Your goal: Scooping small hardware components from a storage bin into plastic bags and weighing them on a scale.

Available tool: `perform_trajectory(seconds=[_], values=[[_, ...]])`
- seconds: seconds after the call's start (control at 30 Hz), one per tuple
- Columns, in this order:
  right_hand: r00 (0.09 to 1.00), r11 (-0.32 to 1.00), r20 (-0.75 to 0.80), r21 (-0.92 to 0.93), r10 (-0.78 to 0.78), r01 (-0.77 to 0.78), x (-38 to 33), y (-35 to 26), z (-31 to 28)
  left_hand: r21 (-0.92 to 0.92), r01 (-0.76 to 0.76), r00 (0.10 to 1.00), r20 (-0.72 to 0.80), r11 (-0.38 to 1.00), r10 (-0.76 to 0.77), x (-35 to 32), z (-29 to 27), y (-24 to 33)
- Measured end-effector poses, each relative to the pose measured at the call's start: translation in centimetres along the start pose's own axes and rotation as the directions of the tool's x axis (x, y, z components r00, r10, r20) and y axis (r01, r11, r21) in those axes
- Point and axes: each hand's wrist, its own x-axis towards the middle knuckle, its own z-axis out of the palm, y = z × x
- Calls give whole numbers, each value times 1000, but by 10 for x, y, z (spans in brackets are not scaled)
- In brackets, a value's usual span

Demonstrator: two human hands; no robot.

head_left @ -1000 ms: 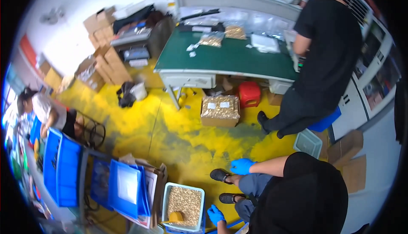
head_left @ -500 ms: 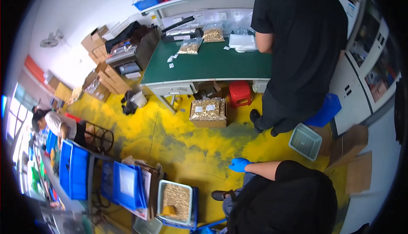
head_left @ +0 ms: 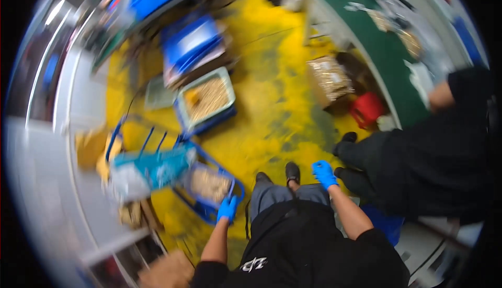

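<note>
My left hand (head_left: pixel 227 209), in a blue glove, is at the near right corner of a pale blue-grey tub (head_left: pixel 203 201), its fingers apparently closed on the rim, though blur softens them. Beige, golden small pieces (head_left: pixel 210 184) lie in the tub, which sits within a blue frame (head_left: pixel 212 157). My right hand (head_left: pixel 324 174), also gloved in blue, hangs in front of my right thigh with curled fingers; its palm is hidden. A teal-and-clear plastic bag (head_left: pixel 151 170) lies left of the tub.
Farther off, a pale green tub (head_left: pixel 228 81) holds golden pieces and a yellow scoop (head_left: pixel 192 98). A person in black (head_left: pixel 429 147) stands at the right beside a green-topped table (head_left: pixel 361 29). Near it are a red stool (head_left: pixel 367 109) and a carton of bagged pieces (head_left: pixel 331 81).
My view has swung left and down, bringing my left hand and the blue-framed tub into sight. My right hand stays low with curled fingers.
</note>
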Motion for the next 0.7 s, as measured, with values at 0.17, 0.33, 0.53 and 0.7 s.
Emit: perform_trajectory(seconds=[0.17,0.33,0.53,0.7], values=[[948,960,173,-136,268,-246,-66,0,18,-188,-174,970,-201,967,136,-35,27,-78],[937,926,317,-378,149,-19,-83,33,37,-545,-104,968,-248,832,-42,-86,59,-155],[901,902,411,-428,138,57,-114,-44,167,-617,185,899,-207,765,-385,-134,101,-303],[882,908,460,-404,98,109,-137,-70,256,-620,60,876,-342,782,-339,-95,66,-341]])
